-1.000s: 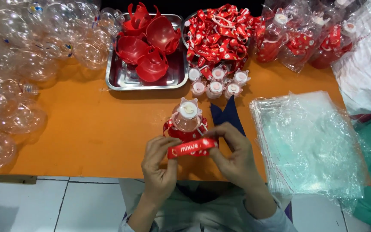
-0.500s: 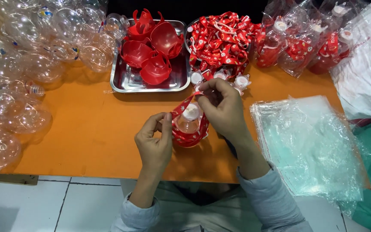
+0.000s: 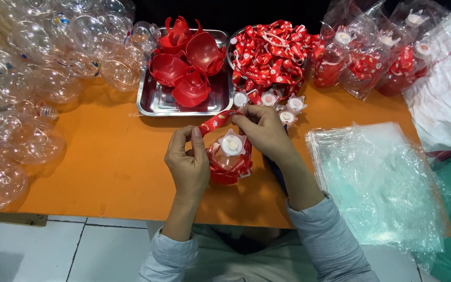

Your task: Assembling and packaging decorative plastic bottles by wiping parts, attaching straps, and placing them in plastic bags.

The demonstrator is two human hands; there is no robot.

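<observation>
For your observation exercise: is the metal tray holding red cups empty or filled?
Filled: the metal tray holds several red cups piled together; bare metal shows only along its front edge.

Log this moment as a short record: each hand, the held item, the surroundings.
left hand: fingers pinch one end of the red strap
right hand: pinches the strap's other end
held item: round bottle, white star-shaped cap, red base
table: orange
behind: steel tray of red cups; strap pile
left side: clear globes
right side: plastic bags
</observation>
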